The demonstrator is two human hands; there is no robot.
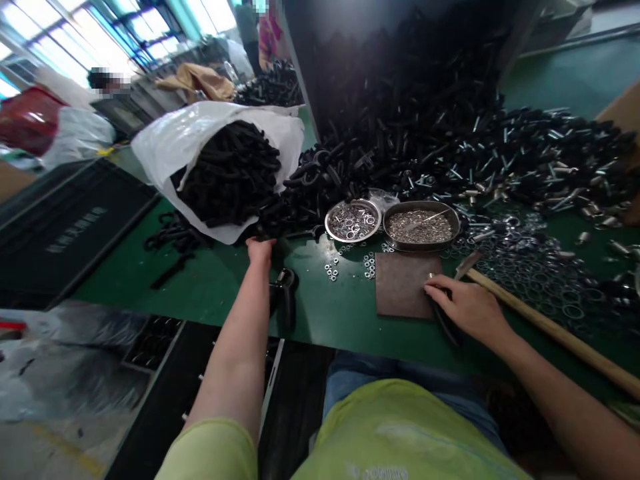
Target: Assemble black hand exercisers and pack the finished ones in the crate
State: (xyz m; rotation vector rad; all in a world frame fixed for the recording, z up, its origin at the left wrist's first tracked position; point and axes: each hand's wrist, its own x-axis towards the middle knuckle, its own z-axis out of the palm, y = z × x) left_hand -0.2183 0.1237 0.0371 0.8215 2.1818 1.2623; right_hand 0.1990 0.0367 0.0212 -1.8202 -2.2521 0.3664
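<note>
My right hand (pixel 467 307) is closed around a black curved handle (pixel 447 325), at the right edge of a brown square pad (pixel 403 287). A small metal end shows by its fingertips. My left hand (pixel 260 251) reaches forward to the black plastic parts in front of a white bag (pixel 155 143). Its fingertips blend into the dark parts, so whether they grip one is hidden. Near my left forearm a black handle with a metal ring (pixel 287 300) lies on the green table (pixel 330 320).
Beyond the pad stand a round dish of rings (pixel 353 221) and an oval tin of small metal pieces (pixel 420 227). A wooden-handled hammer (pixel 550 323) lies right, beside scattered rings (pixel 555 280). Black parts (pixel 400 147) heap at the back. A dark crate (pixel 75 230) stands left.
</note>
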